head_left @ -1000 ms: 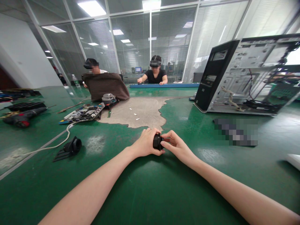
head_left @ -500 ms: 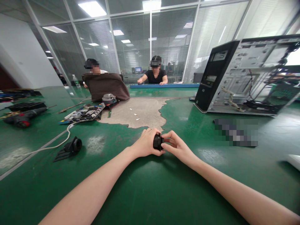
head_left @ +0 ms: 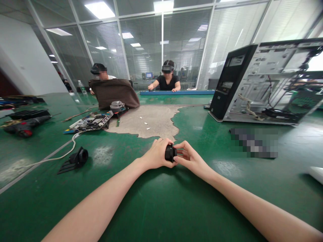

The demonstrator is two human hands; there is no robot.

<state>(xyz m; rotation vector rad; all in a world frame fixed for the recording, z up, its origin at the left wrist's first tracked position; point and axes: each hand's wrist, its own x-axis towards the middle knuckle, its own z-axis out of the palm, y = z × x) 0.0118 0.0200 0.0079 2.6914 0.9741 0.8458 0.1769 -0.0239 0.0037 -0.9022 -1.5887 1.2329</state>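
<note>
A small black part [head_left: 169,153], roughly cylindrical with a narrower right end, is held above the green tabletop in front of me. I cannot make out its exact kind. Around its left side wraps my left hand [head_left: 156,154], closed on it. The thumb and fingertips of my right hand [head_left: 189,155] pinch the narrower right end, and these fingertips partly cover it. To the left on the table lies a black plastic piece [head_left: 75,159] with a round opening and flat slats.
An open computer case [head_left: 234,84] stands at right, near a blurred dark strip [head_left: 253,143]. A circuit board [head_left: 89,122], white cable [head_left: 72,148], power drill [head_left: 26,125] and brown box-like cover [head_left: 113,92] are at left. Two people sit across the table.
</note>
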